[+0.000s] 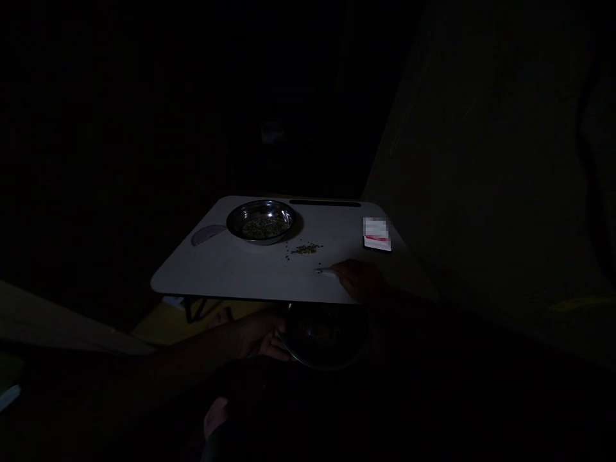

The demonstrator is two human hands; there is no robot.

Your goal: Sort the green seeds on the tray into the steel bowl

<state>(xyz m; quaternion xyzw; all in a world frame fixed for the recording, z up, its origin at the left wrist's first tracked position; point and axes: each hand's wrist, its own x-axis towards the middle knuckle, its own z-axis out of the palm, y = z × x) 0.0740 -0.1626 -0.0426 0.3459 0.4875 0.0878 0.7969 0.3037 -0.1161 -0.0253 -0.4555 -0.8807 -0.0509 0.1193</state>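
Note:
My left hand (269, 337) is closed on the rim of a dark metal bowl (327, 362), held just below the table's front edge. A few small bits seem to lie in that bowl, too dim to name. My right hand (353, 279) rests over the tabletop near the front edge, with its fingers closed on a thin white flat piece (326, 271) whose kind I cannot make out. Beyond it a small pile of green seeds or grains (306, 249) lies scattered on the white table (250, 273). A shiny steel bowl (262, 241) at the back left holds more of them.
A lit phone (378, 233) lies at the table's right side. Left of the steel bowl is a pale fan-shaped mark or piece (206, 235). A dark slot (325, 203) runs along the far edge. The room is very dark, with a wall (481, 160) at the right.

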